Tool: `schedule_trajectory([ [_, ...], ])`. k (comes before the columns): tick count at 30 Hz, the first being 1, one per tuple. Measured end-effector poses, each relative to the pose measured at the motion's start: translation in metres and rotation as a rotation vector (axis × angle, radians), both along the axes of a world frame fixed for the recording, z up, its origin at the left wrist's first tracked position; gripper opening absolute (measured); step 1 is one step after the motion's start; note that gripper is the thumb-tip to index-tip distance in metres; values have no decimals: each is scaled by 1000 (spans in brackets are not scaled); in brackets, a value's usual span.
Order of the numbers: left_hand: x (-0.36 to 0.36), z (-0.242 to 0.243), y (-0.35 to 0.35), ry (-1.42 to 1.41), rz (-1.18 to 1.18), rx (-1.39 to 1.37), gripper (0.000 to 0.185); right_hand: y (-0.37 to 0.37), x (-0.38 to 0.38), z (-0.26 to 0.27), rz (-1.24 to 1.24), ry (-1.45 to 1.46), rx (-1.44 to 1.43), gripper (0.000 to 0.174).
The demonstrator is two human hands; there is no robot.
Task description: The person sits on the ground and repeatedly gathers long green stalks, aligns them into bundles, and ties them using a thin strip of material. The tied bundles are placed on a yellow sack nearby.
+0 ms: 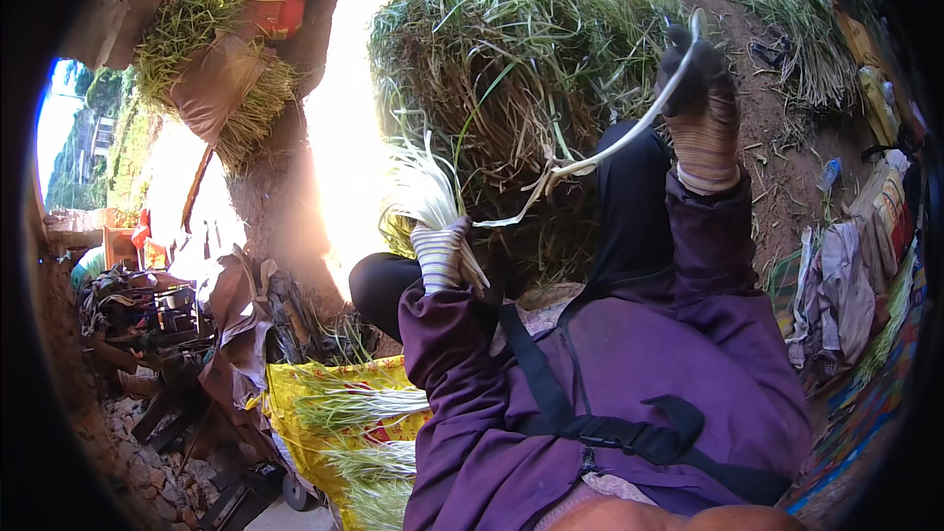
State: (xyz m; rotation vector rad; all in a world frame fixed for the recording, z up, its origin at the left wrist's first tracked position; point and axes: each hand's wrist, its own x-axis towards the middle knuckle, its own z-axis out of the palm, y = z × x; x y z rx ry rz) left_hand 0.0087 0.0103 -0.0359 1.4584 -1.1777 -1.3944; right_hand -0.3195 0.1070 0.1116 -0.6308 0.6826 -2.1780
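Observation:
My left hand [442, 254], in a striped knit glove, is shut around a bundle of peeled white stalks [422, 188] with loose, splayed ends. My right hand [699, 103], in a dark-palmed striped glove, is raised at the right and grips one long pale stalk [653, 116]. This stalk curves down to the left. From its lower end a dry, pale strip of sheath [537, 195] runs on to my left hand. Before my knees lies a large heap of green leafy stalks [531, 29], their brown, withered ends towards me.
At my left, a yellow printed sack [295, 413] bears several bunches of white-stemmed stalks [376, 402]. Another stalk pile [804, 22] lies at the far right, near crumpled sacks [841, 287]. A covered bundle [254, 99] stands upper left. Firewood and scrap [169, 310] crowd the left.

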Motion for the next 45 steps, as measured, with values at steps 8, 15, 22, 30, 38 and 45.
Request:
schedule_trajectory([
  [8, 15, 43, 12, 447, -66, 36, 33, -40, 74, -26, 178, 265, 273, 28],
  [15, -3, 56, 25, 545, -210, 85, 41, -84, 143, -39, 466, 360, 385, 28],
  [22, 22, 77, 18, 596, -120, 165, 26, -89, 154, -99, 673, 629, 299, 42],
  [30, 71, 87, -21, 1103, -181, 91, 33, -40, 40, -109, 744, 909, 633, 27],
  [38, 65, 73, -26, 1301, -161, 90, 48, -25, -152, -110, -234, 1363, 1253, 37],
  [45, 52, 73, -24, 1264, -109, 221, 48, -31, 16, -80, 170, 1194, 456, 38],
])
